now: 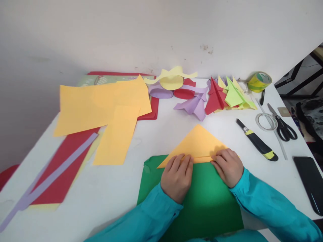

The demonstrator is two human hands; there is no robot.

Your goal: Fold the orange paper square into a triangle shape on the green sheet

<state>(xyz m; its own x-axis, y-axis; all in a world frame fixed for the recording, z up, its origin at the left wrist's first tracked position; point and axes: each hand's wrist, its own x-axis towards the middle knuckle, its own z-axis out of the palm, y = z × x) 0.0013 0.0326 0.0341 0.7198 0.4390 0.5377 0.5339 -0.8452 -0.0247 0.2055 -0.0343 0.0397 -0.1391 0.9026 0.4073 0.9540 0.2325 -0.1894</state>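
An orange sheet of paper (197, 143), folded to a triangle with its tip pointing away from me, lies across the far part of a green sheet (202, 198). A narrow folded band runs along its near edge. My left hand (177, 176) is closed on that edge, left of its middle, with the fingertips pressed to the fold. Farther right, the curled fingers of my right hand (228, 166) grip the same edge near the right corner. The thumbs are partly hidden, so I cannot tell how far under the paper they reach.
Left lie orange paper pieces (101, 107), a red sheet (63, 171) and purple strips (60, 168). Paper planes (215, 95) and curled paper shapes (171, 82) stand behind. A utility knife (258, 141), tape rolls (259, 81), scissors (284, 127) and a phone (309, 183) lie right.
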